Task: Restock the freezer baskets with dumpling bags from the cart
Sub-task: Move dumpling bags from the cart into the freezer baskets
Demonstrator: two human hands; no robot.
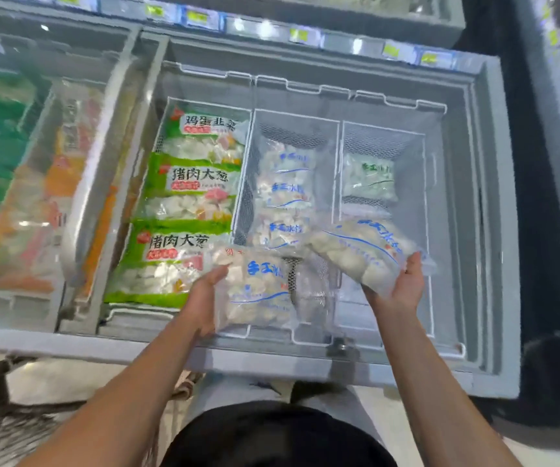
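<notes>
My left hand (204, 298) grips a clear dumpling bag with blue writing (258, 291) over the near end of the middle wire basket (255, 136). My right hand (403, 288) holds a second clear dumpling bag (363, 251) from below, tilted over the near end of the right basket (425, 183). The middle basket holds three similar bags (287, 193) in a row. One bag with green print (368, 180) lies at the far end of the right basket. The left basket holds three green-labelled dumpling bags (191, 203).
The open chest freezer has a grey rim (272, 364) right in front of me. A closed glass lid (19, 180) covers orange and green packages on the left. Price tags (299, 35) run along the far edge. A dark aisle (541, 230) lies to the right.
</notes>
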